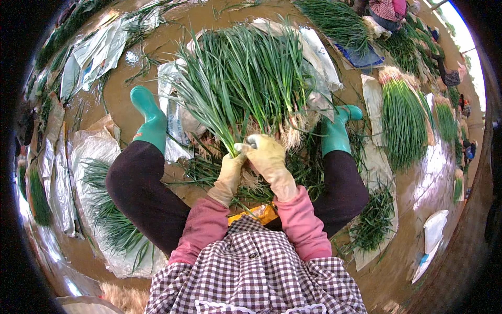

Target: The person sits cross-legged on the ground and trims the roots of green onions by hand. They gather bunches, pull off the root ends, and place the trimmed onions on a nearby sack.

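Observation:
My left hand (230, 171), in a pale yellow rubber glove, grips a small bunch of green onions (219, 127) near the base. Their long leaves point up and to the left. My right hand (267, 155), gloved alike, is curled against the same stalks, its thumb touching them beside my left hand. Its palm side is hidden. Pale roots (250, 178) hang below, between the hands. Just beyond lies a large heap of green onions (251, 74), leaves away from me and whitish roots (294, 129) towards me, on woven plastic sacks (174, 121).
My legs in teal rubber boots (149, 117) flank the heap. Loose leaves (306, 168) litter the wet brown floor. More green onions lie on a sheet (113, 219) at left. A tied bundle (402, 121) lies at right. Another person (386, 15) sits by onions at upper right.

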{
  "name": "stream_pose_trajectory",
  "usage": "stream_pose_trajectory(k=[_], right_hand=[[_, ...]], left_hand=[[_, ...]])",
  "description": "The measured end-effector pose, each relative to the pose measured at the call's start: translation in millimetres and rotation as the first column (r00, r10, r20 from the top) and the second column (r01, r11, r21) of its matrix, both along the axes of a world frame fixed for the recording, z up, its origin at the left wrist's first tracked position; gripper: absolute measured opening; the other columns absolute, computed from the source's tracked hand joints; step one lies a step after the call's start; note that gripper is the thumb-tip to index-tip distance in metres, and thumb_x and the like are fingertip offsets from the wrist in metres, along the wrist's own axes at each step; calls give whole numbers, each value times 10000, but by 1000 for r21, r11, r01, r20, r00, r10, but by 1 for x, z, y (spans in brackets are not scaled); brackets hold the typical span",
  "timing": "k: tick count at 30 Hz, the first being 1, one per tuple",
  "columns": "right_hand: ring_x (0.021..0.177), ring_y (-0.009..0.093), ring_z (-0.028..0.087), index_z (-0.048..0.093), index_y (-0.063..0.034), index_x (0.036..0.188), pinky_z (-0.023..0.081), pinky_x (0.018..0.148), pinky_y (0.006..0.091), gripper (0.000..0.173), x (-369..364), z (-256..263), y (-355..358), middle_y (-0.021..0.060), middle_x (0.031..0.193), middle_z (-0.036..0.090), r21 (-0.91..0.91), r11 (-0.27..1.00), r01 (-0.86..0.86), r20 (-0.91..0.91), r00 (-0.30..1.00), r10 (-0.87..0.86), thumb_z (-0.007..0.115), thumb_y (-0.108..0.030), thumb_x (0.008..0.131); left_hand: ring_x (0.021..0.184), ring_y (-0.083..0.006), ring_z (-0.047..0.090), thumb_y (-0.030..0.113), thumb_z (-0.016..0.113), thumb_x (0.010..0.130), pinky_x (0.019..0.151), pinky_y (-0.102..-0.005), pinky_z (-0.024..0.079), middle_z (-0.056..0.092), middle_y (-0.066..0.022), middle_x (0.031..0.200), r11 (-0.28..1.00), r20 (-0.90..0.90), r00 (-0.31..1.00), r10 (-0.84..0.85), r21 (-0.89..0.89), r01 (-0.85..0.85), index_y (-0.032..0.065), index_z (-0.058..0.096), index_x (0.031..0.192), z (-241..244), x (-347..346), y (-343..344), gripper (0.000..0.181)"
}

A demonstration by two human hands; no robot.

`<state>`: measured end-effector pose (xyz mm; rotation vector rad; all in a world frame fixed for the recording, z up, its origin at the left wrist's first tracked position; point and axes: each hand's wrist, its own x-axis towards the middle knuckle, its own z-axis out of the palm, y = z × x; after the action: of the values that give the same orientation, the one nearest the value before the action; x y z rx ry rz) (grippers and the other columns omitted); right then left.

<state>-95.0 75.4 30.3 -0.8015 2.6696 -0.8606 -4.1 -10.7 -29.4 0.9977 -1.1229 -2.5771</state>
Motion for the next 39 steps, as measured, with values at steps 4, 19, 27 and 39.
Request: stream_pose_trajectory(k=[4,19,27,39], right_hand=[[650,323,622,657,-57,770,485,605,402,284,6,-30,-16,138,730,649,-36,998,-50,-90,995,47,637,-328,853],[585,115,484,649,-35,878,408,548,262,236,12,-77,-31,16,719,617,-465,797,386,577,815,-58,626,-266,926],[649,215,642,647,-40,897,513,584,354,266,35,-50,24,78,768,683,415,909,-45,-116,988,102,490,-249,952],[739,347,635,653,-85,796,476,658,446,379,-1,-23,-37,147,781,653,145,988,-48,-12,999,51,669,-463,802]], left_hand=[[796,-104,603,123,606,933,720,-261,503,641,1,903,996,-52,995,85,-35,-87,59,637,990,-10,-4,8,91],[686,-169,632,175,549,953,631,-302,556,653,-36,871,993,47,996,72,93,-76,67,615,1066,-38,10,-9,170],[539,-157,587,180,544,962,454,-284,485,626,-67,675,968,43,987,155,191,-161,35,613,862,-1,8,-8,190],[660,-111,582,81,633,892,583,-250,471,637,-6,804,986,98,982,164,1,-165,25,659,935,0,8,9,75]])
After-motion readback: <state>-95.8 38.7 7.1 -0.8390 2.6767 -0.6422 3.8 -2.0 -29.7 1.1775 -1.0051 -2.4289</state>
